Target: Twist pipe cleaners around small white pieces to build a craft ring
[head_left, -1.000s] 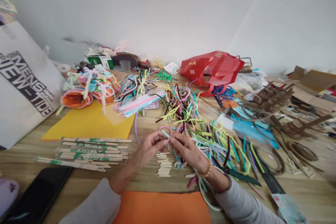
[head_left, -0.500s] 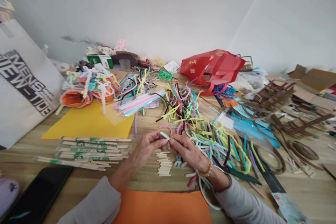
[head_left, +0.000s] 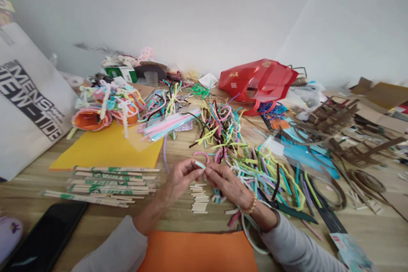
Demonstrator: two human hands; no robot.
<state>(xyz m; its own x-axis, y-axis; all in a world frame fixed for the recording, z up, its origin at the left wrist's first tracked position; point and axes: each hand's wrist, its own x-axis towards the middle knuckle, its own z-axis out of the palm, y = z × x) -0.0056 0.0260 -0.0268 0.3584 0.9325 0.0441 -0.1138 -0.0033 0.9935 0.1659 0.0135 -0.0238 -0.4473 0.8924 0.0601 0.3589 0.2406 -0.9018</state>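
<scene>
Over the middle of the table, my left hand (head_left: pixel 182 178) and my right hand (head_left: pixel 228 183) meet at the fingertips. Both are closed in a pinch around a small pale strip (head_left: pixel 200 164), whitish with a light green-blue tint; its exact kind is too small to tell. Just below them lies a neat column of short cut wooden sticks (head_left: pixel 199 199). A curved pink pipe cleaner (head_left: pixel 201 153) is right behind the fingers. Beside my right hand spreads a heap of coloured pipe cleaners (head_left: pixel 261 170). An orange sheet (head_left: pixel 197 253) lies nearest my body, between the forearms.
Paper-wrapped chopsticks (head_left: pixel 111 182) and a black phone (head_left: pixel 47 233) lie at left, before a yellow sheet (head_left: pixel 108 148). A white bag (head_left: pixel 28 102) stands far left. Behind are a red bag (head_left: pixel 255 78) and orange cone-like crafts (head_left: pixel 91 118). Brown woven pieces (head_left: pixel 334 114) fill the right.
My hands stay almost in place, fingertips still together. The pale strip has tilted slightly, and less of it shows between the fingers.
</scene>
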